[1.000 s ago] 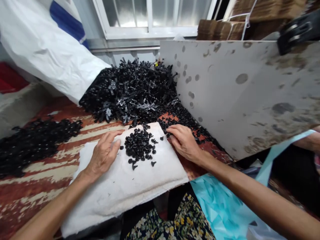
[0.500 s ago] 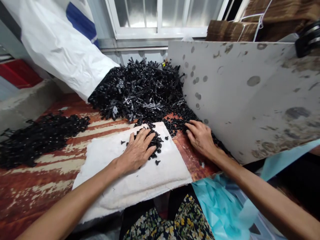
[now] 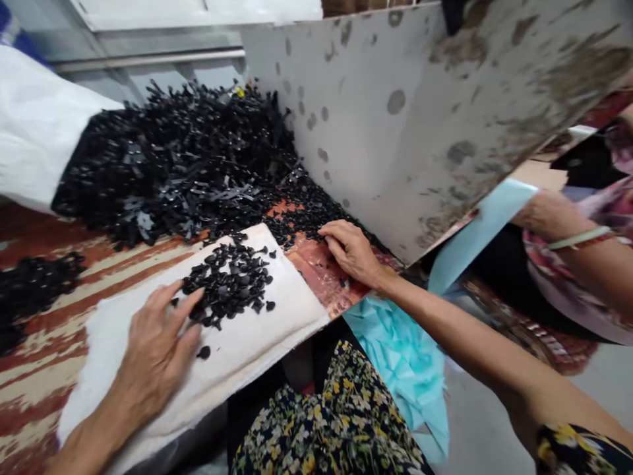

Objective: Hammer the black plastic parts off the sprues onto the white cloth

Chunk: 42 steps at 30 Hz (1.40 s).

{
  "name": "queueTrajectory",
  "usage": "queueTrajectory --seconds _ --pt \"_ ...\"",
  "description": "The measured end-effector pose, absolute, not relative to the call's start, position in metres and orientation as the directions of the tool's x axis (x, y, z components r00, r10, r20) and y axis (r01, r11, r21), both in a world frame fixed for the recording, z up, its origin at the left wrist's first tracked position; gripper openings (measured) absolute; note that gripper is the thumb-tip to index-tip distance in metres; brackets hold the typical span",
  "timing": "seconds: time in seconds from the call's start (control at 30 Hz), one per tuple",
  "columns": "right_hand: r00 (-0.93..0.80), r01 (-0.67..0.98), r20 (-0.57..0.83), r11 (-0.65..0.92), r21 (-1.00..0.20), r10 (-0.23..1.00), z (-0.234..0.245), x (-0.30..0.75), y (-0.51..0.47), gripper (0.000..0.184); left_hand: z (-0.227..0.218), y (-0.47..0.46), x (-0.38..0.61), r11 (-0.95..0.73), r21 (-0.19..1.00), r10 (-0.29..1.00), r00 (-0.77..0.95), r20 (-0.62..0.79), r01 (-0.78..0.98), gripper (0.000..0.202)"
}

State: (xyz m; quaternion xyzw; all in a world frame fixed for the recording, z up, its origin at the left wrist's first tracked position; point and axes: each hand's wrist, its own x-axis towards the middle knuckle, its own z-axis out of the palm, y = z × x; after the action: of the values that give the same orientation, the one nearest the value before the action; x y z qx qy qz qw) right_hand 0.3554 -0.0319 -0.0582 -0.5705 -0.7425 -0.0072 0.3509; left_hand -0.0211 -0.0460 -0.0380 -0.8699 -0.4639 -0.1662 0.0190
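On the white cloth (image 3: 291, 290) lies a loose heap of small black mushroom-shaped plastic pieces (image 3: 232, 277). My left hand (image 3: 161, 336) is at the left edge of this heap, fingers spread, fingertips touching or just over the outermost pieces. To the right of the cloth, my right hand (image 3: 351, 251) rests low over the reddish table (image 3: 311, 267). Its fingers are loosely bent and slightly apart, and their tips reach the small black bits (image 3: 316, 214) strewn along the board. Nothing shows in either hand, though the right palm is hidden.
Behind the cloth rises a big pile of black plastic parts (image 3: 188, 158), spilling from a white sack (image 3: 44, 125). A stained grey board (image 3: 366, 125) stands at the right. More black parts (image 3: 39, 284) lie far left. Another person's arm (image 3: 568, 231) is beyond the board, near turquoise sheeting (image 3: 400, 363).
My left hand has moved off the heap to its left, uncovering more spread-out black pieces. The view has turned to the right, bringing another person's arm into sight. My right hand stays near the board.
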Motion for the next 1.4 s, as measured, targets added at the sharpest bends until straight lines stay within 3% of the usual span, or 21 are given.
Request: queueTrajectory --seconds 0.1,0.2,0.33,0.57,0.7,0.83,1.13,1.23,1.33,1.4 --pt "-0.08 0.847 0.558 0.352 -0.399 0.826 -0.057 0.358 -0.049 0.029 -0.043 -0.055 -0.036 -0.46 0.137 0.856 0.398 0.33 0.877 0.054" --pt "-0.173 0.829 0.573 0.433 -0.355 0.801 -0.063 0.352 -0.065 0.016 -0.05 -0.063 -0.045 -0.365 0.119 0.904 0.321 0.283 0.923 0.056" --pt "-0.209 0.807 0.603 0.484 -0.339 0.77 -0.071 0.348 -0.066 0.013 -0.048 -0.064 -0.042 -0.297 0.082 0.933 0.27 0.237 0.952 0.059" --pt "0.011 0.734 0.612 0.409 -0.542 0.791 -0.075 0.358 -0.069 0.017 -0.037 -0.064 -0.032 -0.231 0.06 0.963 0.22 0.154 0.971 0.066" --pt "0.271 0.55 0.64 0.43 -0.716 0.719 -0.081 0.363 -0.067 0.012 -0.03 -0.065 -0.024 -0.241 0.063 0.966 0.233 0.117 0.969 0.063" --pt "0.318 0.504 0.607 0.413 -0.759 0.728 -0.08 0.364 -0.067 0.014 -0.018 -0.071 -0.01 -0.225 0.038 0.973 0.223 0.058 0.974 0.06" --pt "0.282 0.521 0.652 0.458 -0.72 0.704 -0.086 0.366 -0.064 0.015 -0.02 -0.072 -0.012 -0.26 0.054 0.963 0.254 0.094 0.964 0.063" --pt "0.144 0.624 0.655 0.446 -0.642 0.742 -0.081 0.364 -0.068 0.017 -0.022 -0.072 -0.016 -0.261 0.027 0.96 0.256 0.109 0.965 0.058" --pt "-0.069 0.778 0.538 0.383 -0.497 0.84 -0.071 0.357 -0.072 0.025 -0.026 -0.071 -0.021 -0.266 0.01 0.956 0.263 0.132 0.964 0.052" --pt "-0.165 0.805 0.519 0.418 -0.421 0.839 -0.065 0.348 -0.073 0.024 -0.029 -0.071 -0.024 -0.268 0.003 0.949 0.263 0.174 0.963 0.048"
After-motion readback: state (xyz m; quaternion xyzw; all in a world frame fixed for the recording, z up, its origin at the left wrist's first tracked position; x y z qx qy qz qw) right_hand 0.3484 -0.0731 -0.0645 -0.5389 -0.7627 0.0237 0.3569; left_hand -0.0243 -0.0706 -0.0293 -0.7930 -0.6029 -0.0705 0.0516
